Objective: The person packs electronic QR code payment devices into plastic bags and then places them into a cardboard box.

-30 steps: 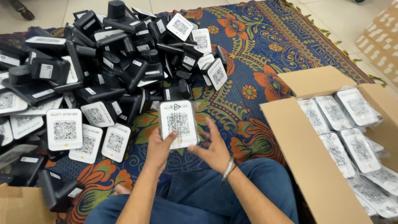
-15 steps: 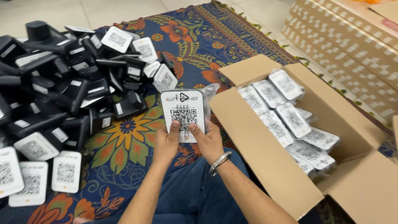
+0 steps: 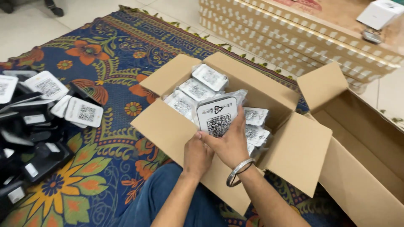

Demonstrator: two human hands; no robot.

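Both my hands hold one white square device with a black code pattern, wrapped in clear plastic (image 3: 217, 116), over the near edge of an open cardboard box (image 3: 168, 126). My left hand (image 3: 197, 153) grips its lower left corner. My right hand (image 3: 229, 141), with a metal bangle on the wrist, holds its lower right side. Inside the box lie several similar plastic-wrapped devices (image 3: 198, 88).
A pile of black and white devices (image 3: 38, 122) lies at the left on a patterned blue rug (image 3: 109, 63). A second open cardboard box (image 3: 366, 151) stands at the right. A long patterned ledge (image 3: 294, 42) runs behind, bearing a white box (image 3: 381, 12).
My view has swung right, away from the pile. Both hands have carried the wrapped device rightward from above the rug to the open box.
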